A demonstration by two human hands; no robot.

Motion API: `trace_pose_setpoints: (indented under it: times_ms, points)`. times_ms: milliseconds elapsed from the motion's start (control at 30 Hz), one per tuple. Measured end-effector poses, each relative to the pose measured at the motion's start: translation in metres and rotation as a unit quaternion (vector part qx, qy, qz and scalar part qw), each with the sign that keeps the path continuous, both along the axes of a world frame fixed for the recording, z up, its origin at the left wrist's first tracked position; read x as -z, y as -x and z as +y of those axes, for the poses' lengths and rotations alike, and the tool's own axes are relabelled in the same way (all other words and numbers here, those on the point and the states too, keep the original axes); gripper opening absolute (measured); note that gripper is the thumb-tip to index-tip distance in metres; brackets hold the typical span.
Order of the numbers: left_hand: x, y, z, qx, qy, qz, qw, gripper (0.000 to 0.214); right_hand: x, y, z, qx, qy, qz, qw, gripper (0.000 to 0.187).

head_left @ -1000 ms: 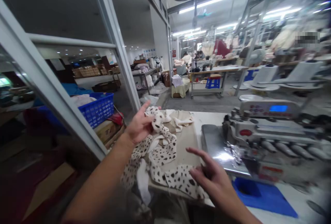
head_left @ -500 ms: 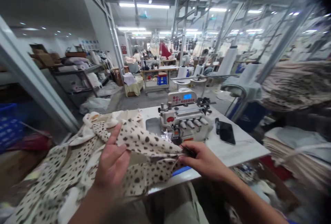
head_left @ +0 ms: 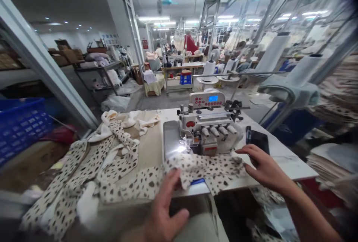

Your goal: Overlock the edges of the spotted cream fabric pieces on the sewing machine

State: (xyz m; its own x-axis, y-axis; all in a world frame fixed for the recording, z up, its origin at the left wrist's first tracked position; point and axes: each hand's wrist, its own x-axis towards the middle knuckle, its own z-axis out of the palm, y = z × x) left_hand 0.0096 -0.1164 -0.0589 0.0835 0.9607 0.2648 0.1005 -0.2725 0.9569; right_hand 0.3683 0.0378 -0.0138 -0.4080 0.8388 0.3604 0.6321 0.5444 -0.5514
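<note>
A cream fabric with dark spots (head_left: 117, 167) lies in loose folds across the beige cloth-covered board (head_left: 149, 152) and spills over the near edge. One strip of it (head_left: 201, 167) runs along the front of the overlock sewing machine (head_left: 207, 126). My right hand (head_left: 265, 167) rests with its fingers apart on the white table, touching that strip's right end, just in front of a black phone (head_left: 258, 139). My left hand (head_left: 165, 216) hangs at the near table edge, fingers spread, with its fingertips at the fabric and nothing held.
A blue plastic crate (head_left: 19, 126) stands beyond the glass-framed partition at the left. Stacked fabric (head_left: 330, 160) lies at the right. White thread cones (head_left: 209, 68) stand behind the machine. Shelves, worktables and several distant workers fill the hall beyond.
Both hands have let go of the spotted fabric, which now lies on the table before the machine. My hands have moved apart, and the view has turned right since the earliest frame.
</note>
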Motion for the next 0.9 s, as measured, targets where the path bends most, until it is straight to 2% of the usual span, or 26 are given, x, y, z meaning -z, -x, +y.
trace_pose_setpoints:
  times_ms: [33, 100, 167, 267, 367, 467, 533, 633, 700, 733, 800, 867, 900]
  points:
    - [0.007, -0.006, -0.004, 0.02, -0.035, 0.092, 0.995, 0.086, 0.002, 0.009, -0.009, -0.016, -0.021, 0.021, 0.999, 0.032]
    - [0.013, -0.016, -0.006, 0.05, -0.114, 0.238, 0.963, 0.096, 0.002, 0.035, -0.029, -0.078, -0.039, 0.06, 0.994, 0.027]
    - [0.011, -0.024, -0.004, 0.059, -0.167, 0.333, 0.926, 0.096, -0.002, 0.067, -0.046, -0.131, -0.047, 0.077, 0.987, 0.022]
    - [0.002, -0.033, -0.004, 0.061, -0.196, 0.435, 0.877, 0.083, -0.011, 0.109, -0.059, -0.139, -0.034, 0.074, 0.987, 0.023]
    - [-0.005, -0.039, -0.007, 0.077, -0.231, 0.501, 0.83, 0.069, -0.019, 0.135, -0.057, -0.114, 0.068, 0.017, 0.991, 0.034]
    - [-0.008, -0.044, -0.009, 0.087, -0.258, 0.536, 0.799, 0.061, -0.023, 0.146, -0.052, -0.134, 0.169, -0.044, 0.976, 0.033]
    - [-0.007, -0.046, -0.009, 0.071, -0.273, 0.54, 0.793, 0.053, -0.021, 0.148, -0.049, -0.153, 0.193, -0.063, 0.967, 0.028]
    - [-0.001, -0.043, -0.008, 0.047, -0.334, 0.51, 0.791, 0.036, -0.015, 0.145, -0.045, -0.16, 0.193, -0.077, 0.965, 0.012]
    - [0.004, -0.036, -0.005, 0.026, -0.359, 0.464, 0.81, 0.024, -0.013, 0.138, -0.041, -0.153, 0.192, -0.059, 0.968, 0.008]
    - [0.007, -0.031, -0.004, 0.004, -0.348, 0.44, 0.828, 0.021, -0.013, 0.135, -0.04, -0.15, 0.198, -0.042, 0.968, 0.009]
    - [0.012, -0.022, 0.002, -0.062, -0.273, 0.417, 0.865, 0.02, -0.014, 0.128, -0.038, -0.142, 0.224, 0.008, 0.964, 0.011]
    - [0.014, -0.013, 0.009, -0.107, -0.172, 0.43, 0.88, 0.018, -0.016, 0.124, -0.037, -0.12, 0.242, 0.063, 0.961, 0.013]
    - [0.014, -0.01, 0.013, -0.108, -0.13, 0.444, 0.88, 0.018, -0.017, 0.123, -0.038, -0.106, 0.242, 0.086, 0.961, 0.016]
